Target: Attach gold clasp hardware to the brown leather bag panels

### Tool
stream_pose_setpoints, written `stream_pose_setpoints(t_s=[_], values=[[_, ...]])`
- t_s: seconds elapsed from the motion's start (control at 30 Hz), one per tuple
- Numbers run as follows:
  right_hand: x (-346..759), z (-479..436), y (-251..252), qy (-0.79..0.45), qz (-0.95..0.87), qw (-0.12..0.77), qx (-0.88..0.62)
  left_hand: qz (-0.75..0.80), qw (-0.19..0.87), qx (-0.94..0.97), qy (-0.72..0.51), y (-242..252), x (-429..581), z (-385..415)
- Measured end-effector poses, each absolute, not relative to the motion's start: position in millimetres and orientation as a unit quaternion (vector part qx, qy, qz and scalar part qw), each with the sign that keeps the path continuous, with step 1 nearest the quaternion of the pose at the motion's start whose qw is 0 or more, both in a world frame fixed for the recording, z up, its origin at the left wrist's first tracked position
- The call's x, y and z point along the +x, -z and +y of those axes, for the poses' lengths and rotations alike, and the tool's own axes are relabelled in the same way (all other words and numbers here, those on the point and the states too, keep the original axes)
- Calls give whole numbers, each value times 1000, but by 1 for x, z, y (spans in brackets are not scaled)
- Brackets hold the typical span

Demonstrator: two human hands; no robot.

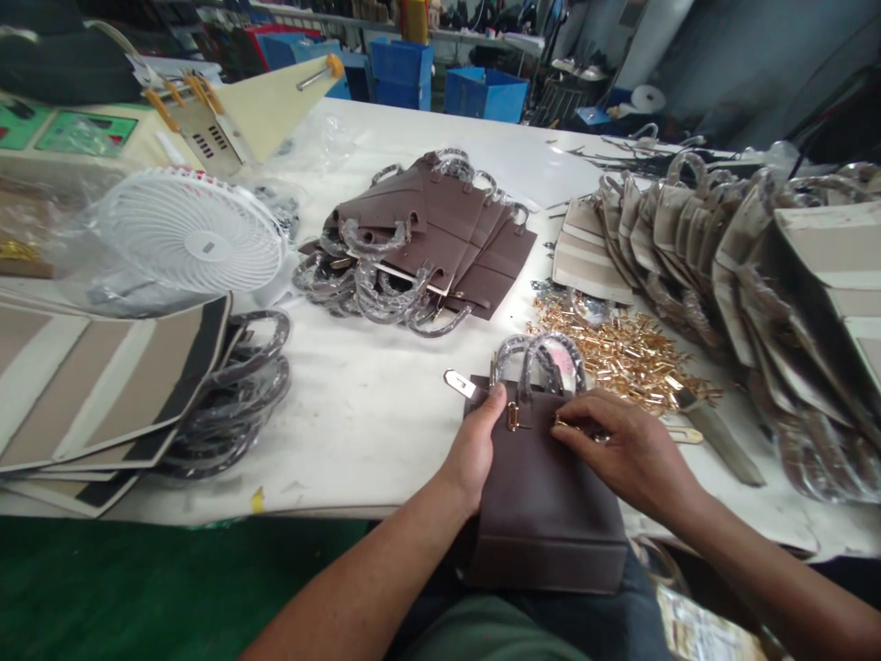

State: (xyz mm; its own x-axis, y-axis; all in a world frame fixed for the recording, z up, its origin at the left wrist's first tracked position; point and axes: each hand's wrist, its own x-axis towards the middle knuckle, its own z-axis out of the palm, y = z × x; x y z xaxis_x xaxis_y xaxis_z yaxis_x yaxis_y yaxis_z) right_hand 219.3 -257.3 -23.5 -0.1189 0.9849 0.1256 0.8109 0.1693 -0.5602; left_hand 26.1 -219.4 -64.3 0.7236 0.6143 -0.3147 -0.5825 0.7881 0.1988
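A dark brown handbag (551, 496) rests on my lap against the table's front edge, its two plastic-wrapped handles (527, 353) pointing away from me. My left hand (472, 459) is closed on the bag's left upper edge, thumb on the front face. Beside that thumb, a small gold metal fitting (513, 416) sits on the front. My right hand (623, 441) pinches a small gold metal fitting (565, 422) over the right side of the front; the fingers partly hide it. A strap end with a pale metal tip (460, 383) sticks out at the upper left.
Loose gold fittings (619, 353) lie heaped beyond my right hand, near a flat, blade-like tool (722, 441). Brown bag pieces (454, 229) are piled at centre, beige-striped bags (661, 220) stand at right, and striped panels (103, 376) lie left near a white fan (193, 234).
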Motion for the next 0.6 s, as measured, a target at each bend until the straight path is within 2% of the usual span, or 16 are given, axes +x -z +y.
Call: stream_pose_setpoints(t_s=[0.43,0.6], values=[[219,-260,32,-155,-717,238,-637,179,937,19,-299,60,27,-219],[221,-257,29,-116,-769,188,-600,168,936,31,-309,61,29,-220]])
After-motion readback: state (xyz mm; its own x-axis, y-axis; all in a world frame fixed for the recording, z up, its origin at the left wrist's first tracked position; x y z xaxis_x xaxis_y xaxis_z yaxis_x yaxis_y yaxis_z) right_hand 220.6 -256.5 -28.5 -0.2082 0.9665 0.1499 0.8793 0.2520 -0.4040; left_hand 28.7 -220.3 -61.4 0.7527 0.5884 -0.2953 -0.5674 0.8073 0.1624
